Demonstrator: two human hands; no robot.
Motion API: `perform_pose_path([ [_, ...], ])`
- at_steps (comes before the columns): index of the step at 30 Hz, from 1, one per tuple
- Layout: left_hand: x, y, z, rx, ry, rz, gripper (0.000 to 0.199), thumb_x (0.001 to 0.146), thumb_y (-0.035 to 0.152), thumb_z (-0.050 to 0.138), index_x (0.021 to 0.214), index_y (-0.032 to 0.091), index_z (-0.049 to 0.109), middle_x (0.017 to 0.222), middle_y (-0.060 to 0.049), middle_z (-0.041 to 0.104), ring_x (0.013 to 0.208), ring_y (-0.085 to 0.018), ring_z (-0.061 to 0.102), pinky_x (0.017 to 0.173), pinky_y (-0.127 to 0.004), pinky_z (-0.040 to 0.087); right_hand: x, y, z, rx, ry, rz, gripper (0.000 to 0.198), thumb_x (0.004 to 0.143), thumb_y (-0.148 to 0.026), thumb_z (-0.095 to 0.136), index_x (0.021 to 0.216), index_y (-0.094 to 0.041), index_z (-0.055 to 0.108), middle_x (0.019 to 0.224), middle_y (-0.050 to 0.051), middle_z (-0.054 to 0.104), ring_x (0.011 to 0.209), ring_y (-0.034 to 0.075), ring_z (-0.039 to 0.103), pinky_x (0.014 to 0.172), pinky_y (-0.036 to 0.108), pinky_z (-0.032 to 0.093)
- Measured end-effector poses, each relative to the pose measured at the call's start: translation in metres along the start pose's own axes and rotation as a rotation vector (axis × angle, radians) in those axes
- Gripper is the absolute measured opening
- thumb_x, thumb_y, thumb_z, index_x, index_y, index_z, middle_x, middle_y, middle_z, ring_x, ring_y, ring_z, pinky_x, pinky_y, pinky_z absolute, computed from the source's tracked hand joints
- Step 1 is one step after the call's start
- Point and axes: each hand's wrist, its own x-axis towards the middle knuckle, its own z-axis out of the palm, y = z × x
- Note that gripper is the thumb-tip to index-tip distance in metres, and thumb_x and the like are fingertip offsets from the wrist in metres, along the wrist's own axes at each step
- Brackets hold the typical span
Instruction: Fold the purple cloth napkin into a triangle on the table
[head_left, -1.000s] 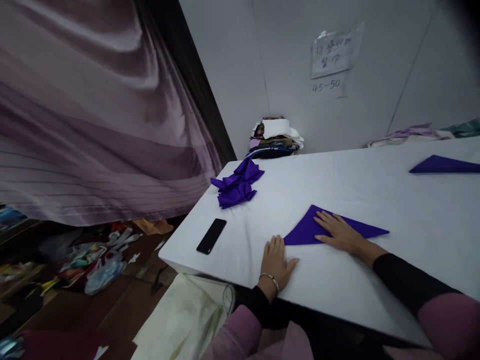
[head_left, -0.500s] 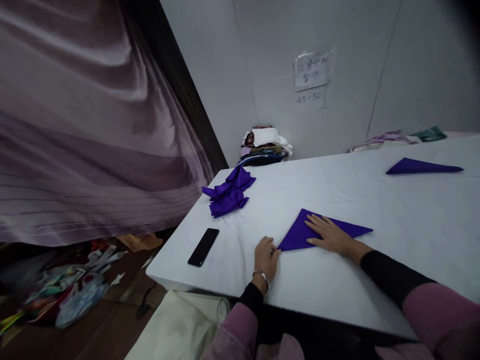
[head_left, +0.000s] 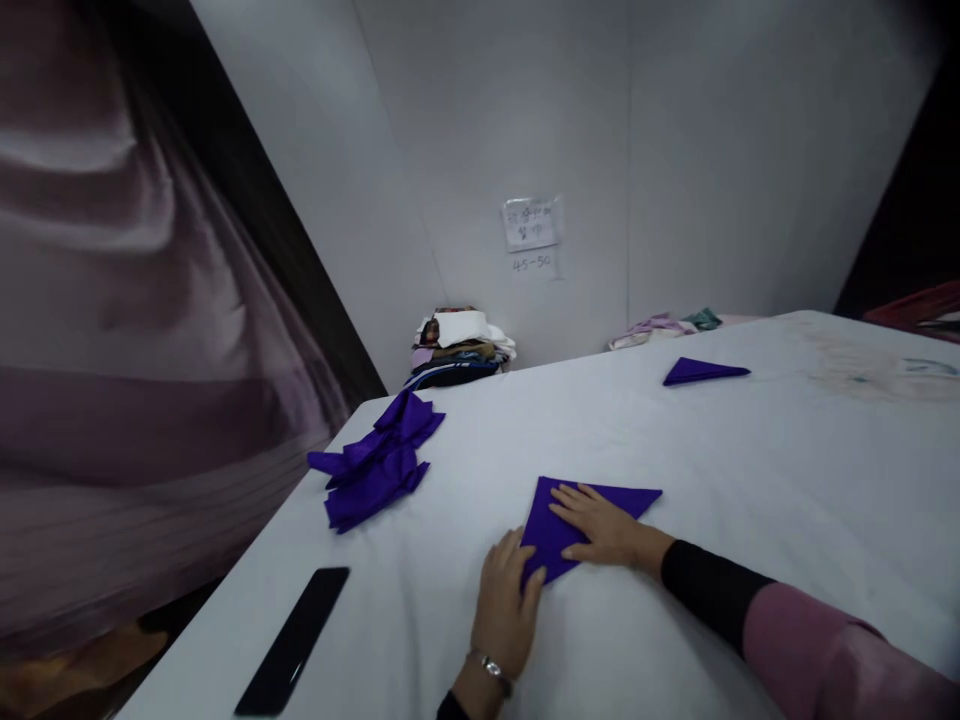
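Observation:
A purple napkin (head_left: 546, 530), folded into a flat triangle, lies on the white-covered table in front of me. My left hand (head_left: 507, 595), with a silver bracelet or watch at its wrist, is closed at the napkin's near left corner, fingers bent around its edge. On top of the cloth rests my right hand (head_left: 600, 525), palm down with fingers spread, pressing it flat. Farther back on the right sits another folded purple napkin (head_left: 701, 371). A loose heap of crumpled purple napkins (head_left: 379, 465) is to the left.
A black phone (head_left: 294, 640) lies near the table's left edge. Folded clothes (head_left: 459, 350) are stacked against the wall, with more cloths (head_left: 660, 326) to their right. A handwritten paper (head_left: 531, 224) hangs on the wall. A pinkish curtain (head_left: 150, 400) hangs at the left.
The view has shifted, turning right and upward. In it the triangular napkin looks more tilted, its left corner nearer me. My right hand stays flat on it, and my left stays at the corner.

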Motion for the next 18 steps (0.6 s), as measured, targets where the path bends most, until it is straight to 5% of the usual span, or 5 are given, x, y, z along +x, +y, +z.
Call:
perform_pose_path([
  [5, 0.047, 0.040, 0.031, 0.088, -0.216, 0.100, 0.063, 0.087, 0.044, 0.039, 0.142, 0.014, 0.031, 0.151, -0.009, 0.024, 0.140, -0.024, 0.017, 0.114, -0.048, 0.016, 0.002, 0.000, 0.000, -0.017, 0.045, -0.062, 0.079, 0.083, -0.062, 0.046, 0.145, -0.017, 0.027, 0.150, 0.015, 0.022, 0.138, 0.029, 0.015, 0.112, 0.051, 0.008],
  [11, 0.058, 0.022, 0.052, 0.226, -0.293, -0.041, 0.079, 0.086, 0.059, 0.027, 0.144, 0.005, 0.024, 0.151, -0.013, 0.019, 0.141, -0.025, 0.011, 0.115, -0.045, 0.011, 0.003, -0.008, -0.002, -0.012, 0.092, -0.061, 0.068, 0.092, -0.057, 0.028, 0.145, -0.015, 0.026, 0.148, 0.016, 0.026, 0.138, 0.028, 0.018, 0.112, 0.050, 0.011],
  [18, 0.057, 0.020, 0.053, 0.277, -0.344, -0.055, 0.084, 0.082, 0.064, 0.029, 0.144, 0.008, 0.024, 0.151, -0.011, 0.015, 0.141, -0.027, 0.011, 0.115, -0.048, 0.011, -0.006, 0.006, -0.012, 0.006, 0.068, -0.070, 0.081, 0.084, -0.066, 0.038, 0.146, -0.017, 0.019, 0.149, 0.016, 0.022, 0.138, 0.029, 0.016, 0.112, 0.053, 0.008],
])
